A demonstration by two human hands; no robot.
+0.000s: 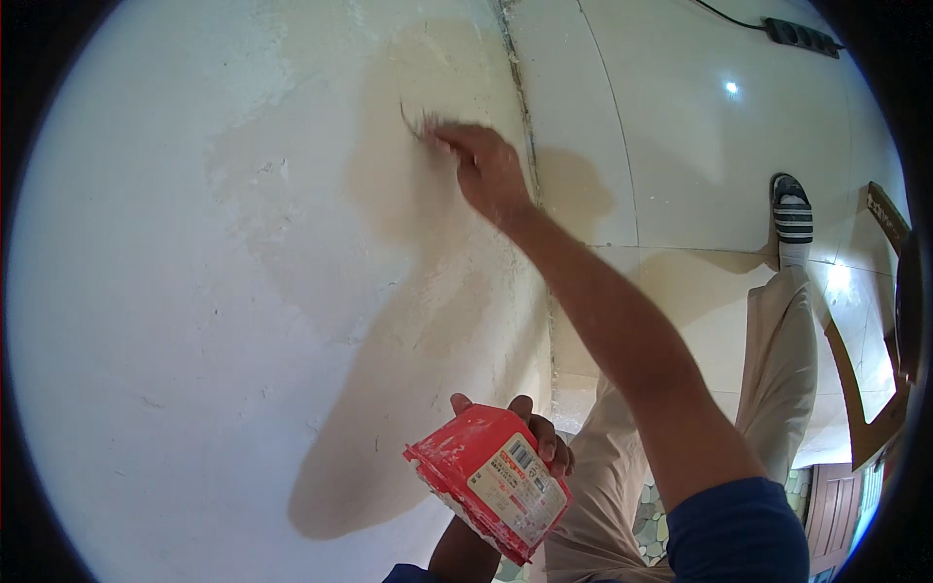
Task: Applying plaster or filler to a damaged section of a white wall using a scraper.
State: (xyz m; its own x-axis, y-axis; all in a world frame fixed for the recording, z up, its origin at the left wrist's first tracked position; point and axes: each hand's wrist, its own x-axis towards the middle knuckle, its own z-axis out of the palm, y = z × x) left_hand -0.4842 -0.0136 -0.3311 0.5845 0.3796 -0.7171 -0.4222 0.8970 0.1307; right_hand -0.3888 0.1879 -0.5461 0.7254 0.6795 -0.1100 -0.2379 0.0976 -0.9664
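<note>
The person's right hand is stretched out against the wall, fingers curled together around a small tool whose thin, dark tip shows just past the knuckles. What kind of tool it is cannot be told, as it is blurred and mostly hidden in the fist. The tip touches the wall inside a broad, yellowish, damp-looking patch that spreads down and leftward from the hand. The hand works close to the wall's right edge, where a rough vertical seam meets the tiled floor; little room lies between the knuckles and that seam, while to the left the wall runs wide and open.

The left hand sits low, near the lower edge of the view, gripping a red tub from behind, fingertips wrapped over its far rim. The tub is tilted, its labelled side facing up, white paste smeared along its edges. Its inside is hidden from view. It hangs well apart from the right hand, just off the wall.

On the floor side, the person's leg in beige trousers ends in a striped sandal. A power strip lies at the far upper edge, partly cut off by the rim. Brown cardboard pieces at the right are bent by the lens and hard to make out.
</note>
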